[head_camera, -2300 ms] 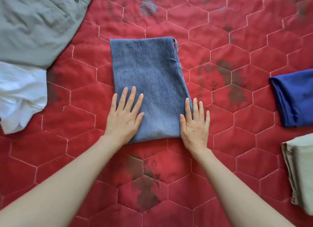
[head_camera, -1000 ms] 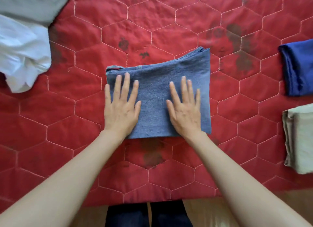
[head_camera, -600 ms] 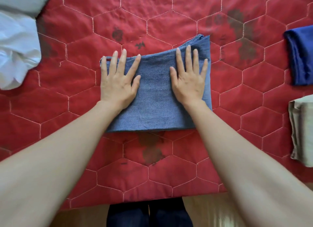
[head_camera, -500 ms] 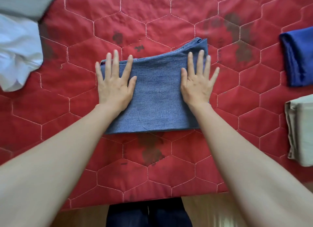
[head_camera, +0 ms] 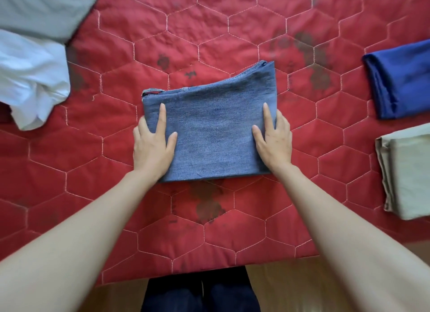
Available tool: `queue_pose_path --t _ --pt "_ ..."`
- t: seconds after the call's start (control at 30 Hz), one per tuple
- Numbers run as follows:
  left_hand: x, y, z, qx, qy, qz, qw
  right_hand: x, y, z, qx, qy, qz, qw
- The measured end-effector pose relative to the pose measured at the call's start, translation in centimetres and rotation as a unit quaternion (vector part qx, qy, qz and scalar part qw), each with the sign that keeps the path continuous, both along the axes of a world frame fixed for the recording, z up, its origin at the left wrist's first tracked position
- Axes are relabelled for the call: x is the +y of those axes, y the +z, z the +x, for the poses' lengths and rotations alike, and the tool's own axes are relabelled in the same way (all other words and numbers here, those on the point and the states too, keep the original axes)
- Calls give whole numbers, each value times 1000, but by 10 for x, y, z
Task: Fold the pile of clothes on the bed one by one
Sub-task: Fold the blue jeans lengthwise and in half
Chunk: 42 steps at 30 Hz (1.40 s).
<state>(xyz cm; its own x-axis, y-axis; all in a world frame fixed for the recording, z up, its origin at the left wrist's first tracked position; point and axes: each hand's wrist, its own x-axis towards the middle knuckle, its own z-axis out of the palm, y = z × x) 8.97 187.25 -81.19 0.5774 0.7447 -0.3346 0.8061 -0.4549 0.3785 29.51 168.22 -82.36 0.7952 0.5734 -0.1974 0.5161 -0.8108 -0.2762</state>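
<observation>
While the person is standing at the near edge of the bed [head_camera: 69, 172], dark trouser legs [head_camera: 200, 290] are showing above the wooden floor [head_camera: 290, 279]. Two bare forearms are reaching over the red quilted cover to the folded jeans [head_camera: 211, 130], which are lying in the middle of the bed as a thick blue rectangle.

Half a second ago both palms were lying flat near the far edge of the denim, fingers spread. Now they have slid toward the near half and out to the sides. The left hand [head_camera: 152, 146] is gripping the left edge, with forefinger and thumb on top and the other fingers going around the side. The right hand [head_camera: 274, 141] is gripping the right edge in the same way.

No readable label or writing is visible on any cloth.

Farther away, I am counting four other garments: a folded beige piece [head_camera: 409, 172] and a folded dark blue piece [head_camera: 400, 78] on the right, then a crumpled white garment [head_camera: 30, 78] and a grey garment [head_camera: 44, 9] at the far left.
</observation>
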Motion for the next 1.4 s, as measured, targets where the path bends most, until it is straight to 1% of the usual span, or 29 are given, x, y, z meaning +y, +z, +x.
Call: queue_pose_path --t 0.07,0.17,0.23,0.33,0.43,0.5,0.63,0.77,0.87,1.0,1.2,1.4 --pt "-4 4 -4 -11 16 -26 999 -2 4 1 38 -28 29 998" --pt "-4 6 -11 -24 40 -80 996 -3 9 6 133 -66 51 988" --pt "-2 7 -16 -31 57 -107 992 -7 14 8 156 -66 48 984" --pt "-6 12 -22 -67 72 -124 987 -16 22 0 139 -55 61 987" --pt "-21 19 -22 -113 70 -126 983 -26 31 -10 73 -34 83 993" --pt "-30 26 -16 -127 67 -128 981 -34 37 -9 40 -21 93 995" --pt "-46 49 11 -148 63 -119 980 -53 54 18 39 -26 111 993" --pt "-71 78 56 -169 50 -96 980 -83 75 60 13 -29 140 990" --pt "-110 98 101 -186 38 -72 979 -125 94 106 -5 -32 163 986" --pt "-195 116 171 -218 45 -60 973 -201 119 176 -17 -32 189 981" --pt "-336 129 260 -246 91 -73 962 -320 151 271 -32 8 168 985" --pt "-428 128 315 -260 101 -77 957 -408 161 335 -50 24 135 989"
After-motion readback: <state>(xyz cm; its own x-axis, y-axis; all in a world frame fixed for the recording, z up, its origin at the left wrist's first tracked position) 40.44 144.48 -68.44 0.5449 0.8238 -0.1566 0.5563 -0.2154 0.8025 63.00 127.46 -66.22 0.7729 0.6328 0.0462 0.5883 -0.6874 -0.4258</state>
